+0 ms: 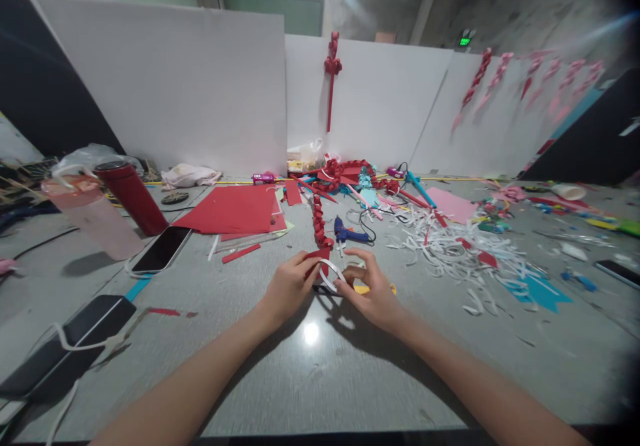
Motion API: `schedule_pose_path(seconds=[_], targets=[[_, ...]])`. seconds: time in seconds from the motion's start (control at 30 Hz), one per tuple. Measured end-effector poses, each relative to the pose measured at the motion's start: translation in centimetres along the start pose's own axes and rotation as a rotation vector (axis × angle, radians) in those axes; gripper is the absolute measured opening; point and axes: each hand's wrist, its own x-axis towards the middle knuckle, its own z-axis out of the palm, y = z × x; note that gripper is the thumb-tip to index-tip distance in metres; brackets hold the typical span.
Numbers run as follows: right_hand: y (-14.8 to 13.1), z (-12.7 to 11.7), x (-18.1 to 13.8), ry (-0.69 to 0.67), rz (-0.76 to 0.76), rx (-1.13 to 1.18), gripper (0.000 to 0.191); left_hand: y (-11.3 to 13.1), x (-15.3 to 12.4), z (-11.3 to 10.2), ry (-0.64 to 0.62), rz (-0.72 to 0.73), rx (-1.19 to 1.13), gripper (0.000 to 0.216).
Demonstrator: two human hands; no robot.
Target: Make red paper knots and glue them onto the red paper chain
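Observation:
My left hand (291, 282) is closed in a pinch on a small piece of red paper (319, 254). A narrow white strip (329, 274) curves from that paper across to my right hand (373, 289), whose thumb and finger pinch its other end. Just beyond my hands lies a braided red paper chain (319, 221); whether it joins the held paper, I cannot tell. A blue glue gun (350, 233) rests beyond my right hand. Partly hidden under that hand is a yellow and black object (393, 289).
Red paper sheets (230, 209) lie left of centre, near a phone (163, 249), a red flask (133, 196) and a pink bottle (95, 216). A heap of white strips (445, 246) spreads on the right. White panels (370, 99) with hanging paper chains stand behind.

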Motion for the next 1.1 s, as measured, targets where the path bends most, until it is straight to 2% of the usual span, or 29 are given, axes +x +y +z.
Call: schedule_pose_path(seconds=[0.07, 0.13, 0.17, 0.23, 0.33, 0.4, 0.53, 0.67, 0.77, 0.93, 1.1], targets=[[-0.3, -0.1, 0.3, -0.007, 0.069, 0.054, 0.045, -0.2, 0.0, 0.1, 0.017, -0.027, -0.01, 0.02], [-0.4, -0.3, 0.7, -0.042, 0.137, 0.063, 0.027, -0.3, 0.1, 0.1, 0.029, -0.057, -0.021, 0.019], [-0.5, -0.4, 0.8, -0.056, 0.156, 0.057, 0.024, -0.3, 0.2, 0.1, 0.03, -0.072, -0.031, 0.019], [-0.5, -0.6, 1.0, -0.062, 0.166, 0.068, 0.032, -0.2, 0.3, 0.1, 0.013, -0.084, -0.073, 0.022], [-0.6, -0.8, 1.0, 0.035, 0.16, 0.094, 0.033, 0.1, 0.6, 0.1, -0.036, -0.094, -0.152, 0.039], [-0.7, -0.8, 1.0, 0.125, 0.138, 0.039, 0.032, 0.3, 0.7, 0.1, -0.044, -0.163, -0.187, 0.047], [-1.0, -0.5, 0.8, 0.152, 0.114, -0.074, 0.033, 0.6, 0.4, 0.1, -0.086, -0.305, -0.163, 0.041], [-1.2, 0.0, 0.7, 0.094, 0.111, -0.116, 0.029, 1.1, -0.1, 0.0, -0.176, -0.229, -0.021, 0.018], [-1.3, 0.2, 0.6, 0.099, 0.081, -0.132, 0.025, 1.6, -0.1, 0.1, -0.19, -0.174, -0.022, 0.021], [-1.3, 0.4, 0.4, 0.124, 0.009, -0.195, 0.025, 1.8, 0.1, 0.6, -0.051, -0.06, -0.065, 0.025], [-1.3, 0.6, 0.0, 0.155, -0.058, -0.265, 0.021, 1.8, 0.1, 0.7, 0.12, -0.126, -0.142, 0.014]])
